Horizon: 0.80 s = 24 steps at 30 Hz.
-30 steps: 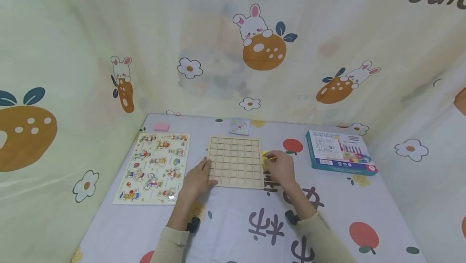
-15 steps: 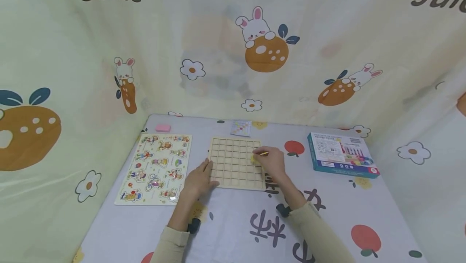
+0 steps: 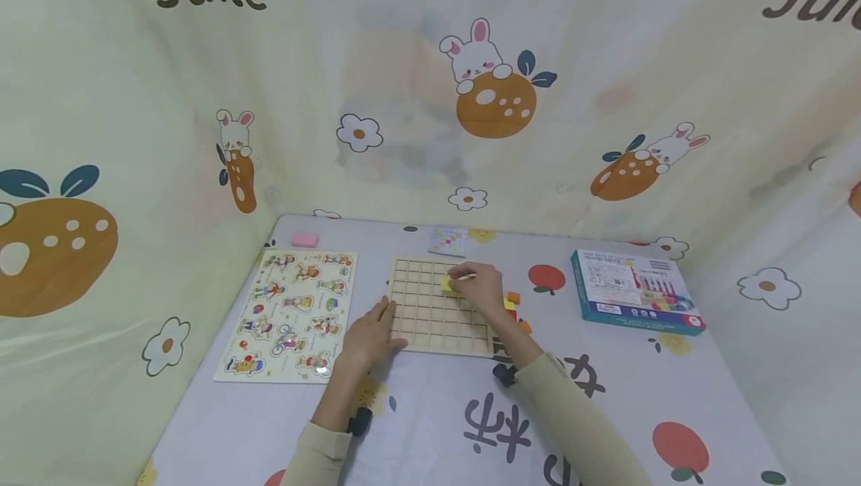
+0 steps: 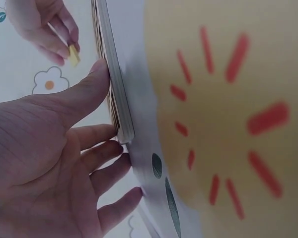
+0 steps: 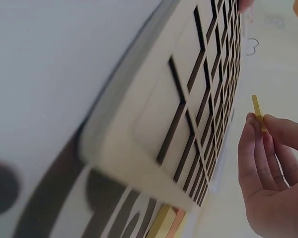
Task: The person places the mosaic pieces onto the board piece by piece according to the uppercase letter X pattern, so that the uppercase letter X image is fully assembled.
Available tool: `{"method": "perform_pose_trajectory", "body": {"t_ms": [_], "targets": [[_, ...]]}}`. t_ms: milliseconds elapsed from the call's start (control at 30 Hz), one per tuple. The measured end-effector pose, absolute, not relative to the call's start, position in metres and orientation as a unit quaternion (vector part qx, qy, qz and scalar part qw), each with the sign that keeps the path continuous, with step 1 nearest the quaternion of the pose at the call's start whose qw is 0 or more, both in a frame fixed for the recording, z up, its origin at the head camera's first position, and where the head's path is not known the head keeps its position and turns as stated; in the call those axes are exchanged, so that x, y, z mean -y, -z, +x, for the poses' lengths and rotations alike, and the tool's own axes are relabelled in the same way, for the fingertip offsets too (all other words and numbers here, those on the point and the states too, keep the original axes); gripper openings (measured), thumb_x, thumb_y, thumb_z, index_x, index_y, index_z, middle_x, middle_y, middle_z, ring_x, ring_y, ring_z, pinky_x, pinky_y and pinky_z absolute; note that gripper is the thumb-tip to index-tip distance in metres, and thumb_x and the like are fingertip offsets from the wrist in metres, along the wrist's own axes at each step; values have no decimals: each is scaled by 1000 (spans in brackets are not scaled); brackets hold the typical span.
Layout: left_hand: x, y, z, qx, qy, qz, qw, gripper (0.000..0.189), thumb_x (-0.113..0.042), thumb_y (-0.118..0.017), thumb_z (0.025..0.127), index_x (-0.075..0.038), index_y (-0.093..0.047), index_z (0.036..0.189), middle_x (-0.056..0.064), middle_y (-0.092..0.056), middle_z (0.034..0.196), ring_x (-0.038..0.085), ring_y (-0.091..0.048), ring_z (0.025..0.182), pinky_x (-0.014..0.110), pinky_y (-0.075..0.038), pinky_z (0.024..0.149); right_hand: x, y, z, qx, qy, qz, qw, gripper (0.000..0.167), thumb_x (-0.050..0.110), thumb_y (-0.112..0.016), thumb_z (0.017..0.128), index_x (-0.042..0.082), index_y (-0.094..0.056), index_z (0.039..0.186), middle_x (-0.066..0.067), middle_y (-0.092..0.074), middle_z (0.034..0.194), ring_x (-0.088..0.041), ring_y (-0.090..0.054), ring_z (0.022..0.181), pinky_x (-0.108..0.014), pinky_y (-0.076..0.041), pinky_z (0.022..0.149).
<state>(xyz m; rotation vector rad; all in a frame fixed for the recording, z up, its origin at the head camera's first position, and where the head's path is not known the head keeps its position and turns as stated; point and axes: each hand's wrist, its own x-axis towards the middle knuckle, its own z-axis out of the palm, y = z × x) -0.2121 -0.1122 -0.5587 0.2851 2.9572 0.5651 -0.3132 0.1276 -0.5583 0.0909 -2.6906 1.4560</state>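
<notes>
A thin yellow square tile point(image 3: 446, 285) is pinched between the thumb and fingers of my right hand point(image 3: 479, 288), over the upper right part of a wooden grid board point(image 3: 430, 321). In the right wrist view the tile point(image 5: 257, 111) appears edge-on at the fingertips, apart from the board. My left hand point(image 3: 368, 336) rests against the board's lower left corner. Its thumb touches the near edge and its fingers lie along the left side, as the left wrist view shows. Partly hidden by the right forearm, orange tiles point(image 3: 514, 297) and other yellow and red ones lie beside the board.
Left of the board lies a picture puzzle board point(image 3: 285, 314), with a pink block point(image 3: 305, 239) behind it. A small patterned card point(image 3: 448, 241) lies beyond the grid board. A teal-edged box point(image 3: 635, 291) sits at the right. Printed curtains stand around the table.
My right hand has carried the yellow tile leftward from beside the board to over its grid, uncovering coloured tiles at the right. The left hand stays at the board's corner.
</notes>
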Motion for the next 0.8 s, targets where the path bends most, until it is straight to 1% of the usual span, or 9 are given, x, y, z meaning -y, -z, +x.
{"method": "perform_pose_trajectory", "body": {"t_ms": [167, 267, 400, 533, 700, 800], "targets": [[111, 561, -213, -977, -185, 91, 60, 85, -40, -77, 94, -1, -39, 159, 21, -34, 166, 39, -37, 151, 51, -36, 123, -117, 564, -323, 878, -477, 36, 34, 16, 11, -85, 87, 10, -82, 103, -3, -79, 97, -21, -76, 84, -37, -63, 75], [110, 563, -214, -977, -185, 87, 66, 86, -41, -77, 94, -2, -39, 160, 20, -33, 167, 38, -37, 152, 51, -35, 123, -111, 568, -328, 877, -478, 34, 30, 15, 11, -85, 87, 10, -83, 102, -2, -79, 96, -20, -76, 84, -37, -63, 77], [110, 566, -214, -976, -189, 82, 70, 86, -42, -77, 94, -4, -39, 160, 19, -32, 168, 38, -37, 152, 52, -36, 123, -101, 572, -336, 881, -470, 40, 28, 16, 12, -86, 86, 10, -83, 102, 0, -79, 94, -16, -75, 80, -33, -62, 73], [112, 569, -215, -977, -182, 82, 69, 85, -43, -76, 94, -4, -38, 160, 18, -32, 168, 37, -36, 152, 56, -32, 124, -88, 571, -343, 882, -468, 52, 21, 15, 12, -85, 87, 11, -83, 101, 1, -79, 93, -14, -75, 75, -29, -62, 66], [114, 570, -216, -977, -181, 85, 70, 85, -43, -74, 96, -5, -37, 161, 17, -31, 168, 35, -33, 154, 59, -26, 126, -72, 568, -350, 885, -459, 75, 32, 14, 10, -84, 88, 9, -82, 101, -1, -79, 93, -15, -74, 75, -29, -61, 66], [115, 570, -216, -977, -181, 88, 68, 84, -44, -73, 96, -5, -38, 161, 17, -32, 168, 36, -32, 155, 60, -24, 126, -64, 570, -352, 885, -458, 80, 31, 15, 8, -83, 87, 9, -82, 102, -1, -79, 93, -14, -74, 75, -28, -60, 66]]}}
